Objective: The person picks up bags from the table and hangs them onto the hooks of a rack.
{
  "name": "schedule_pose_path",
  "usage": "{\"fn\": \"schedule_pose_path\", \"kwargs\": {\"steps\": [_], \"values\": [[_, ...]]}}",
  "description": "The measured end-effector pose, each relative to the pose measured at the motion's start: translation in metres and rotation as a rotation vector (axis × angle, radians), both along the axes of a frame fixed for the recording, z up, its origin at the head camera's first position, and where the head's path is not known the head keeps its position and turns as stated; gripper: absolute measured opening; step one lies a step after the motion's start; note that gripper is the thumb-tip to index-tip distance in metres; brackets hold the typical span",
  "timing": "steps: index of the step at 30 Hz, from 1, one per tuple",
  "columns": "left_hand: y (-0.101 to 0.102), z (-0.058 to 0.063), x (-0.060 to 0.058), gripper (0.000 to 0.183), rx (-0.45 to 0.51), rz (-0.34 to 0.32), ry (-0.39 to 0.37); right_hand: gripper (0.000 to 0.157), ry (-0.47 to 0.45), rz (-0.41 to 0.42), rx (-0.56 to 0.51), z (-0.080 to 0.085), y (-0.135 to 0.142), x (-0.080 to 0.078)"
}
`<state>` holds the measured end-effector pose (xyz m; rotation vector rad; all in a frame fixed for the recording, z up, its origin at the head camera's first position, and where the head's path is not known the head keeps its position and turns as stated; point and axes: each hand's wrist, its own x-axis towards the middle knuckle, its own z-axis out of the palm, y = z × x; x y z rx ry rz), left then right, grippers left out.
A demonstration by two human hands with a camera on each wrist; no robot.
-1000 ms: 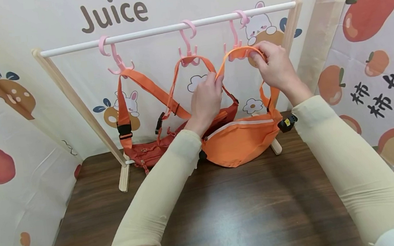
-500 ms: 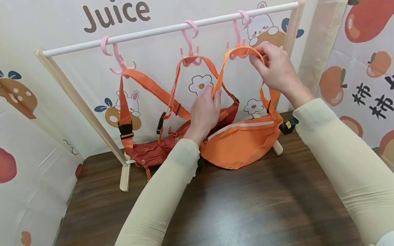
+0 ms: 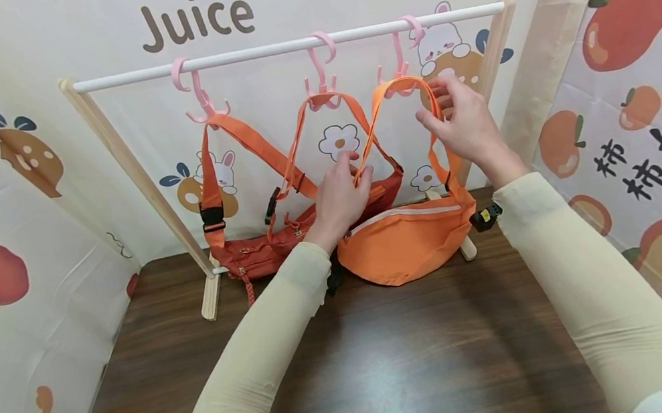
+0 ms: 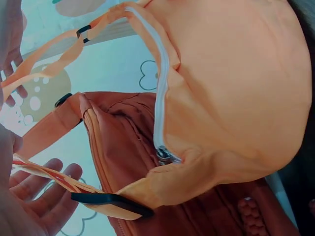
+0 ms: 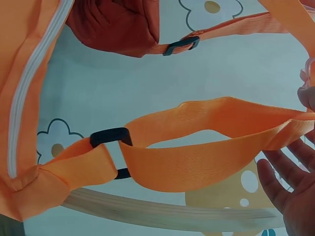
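Observation:
An orange waist bag (image 3: 407, 242) rests on the table, its strap (image 3: 409, 82) looped over the right pink hook (image 3: 399, 58). My left hand (image 3: 338, 195) is at the strap's left side, fingers loosely extended and the strap between thumb and fingers. In the left wrist view, a black slider (image 4: 113, 199) on that strap lies in front of the spread fingers. My right hand (image 3: 467, 118) is around the strap's right side. Its fingers are loosely extended in the right wrist view, beside the doubled strap (image 5: 182, 162).
Behind and left, rust-red bags (image 3: 251, 256) hang by straps from the left hook (image 3: 202, 99) and middle hook (image 3: 320, 73). The white rod (image 3: 254, 54) spans a wooden frame (image 3: 127, 167) on the dark table (image 3: 408, 360). A black buckle (image 3: 485, 217) dangles at the right.
My left hand has slid down along the strap and loosened. My right hand has moved slightly down and loosened its fingers from the strap. The strap stays on the hook.

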<state>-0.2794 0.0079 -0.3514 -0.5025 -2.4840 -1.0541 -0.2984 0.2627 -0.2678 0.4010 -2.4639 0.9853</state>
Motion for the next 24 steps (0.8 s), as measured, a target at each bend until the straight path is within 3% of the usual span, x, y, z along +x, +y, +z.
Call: {"fn": "schedule_pose_path", "kwargs": {"steps": [9, 24], "values": [[-0.009, -0.008, 0.003, 0.049, 0.035, -0.029, 0.017, 0.066, -0.007, -0.016, -0.01, -0.011, -0.002, 0.004], [-0.017, -0.016, 0.01, 0.064, 0.047, -0.024, 0.011, 0.072, 0.017, -0.017, -0.036, -0.029, 0.007, 0.011]]}}
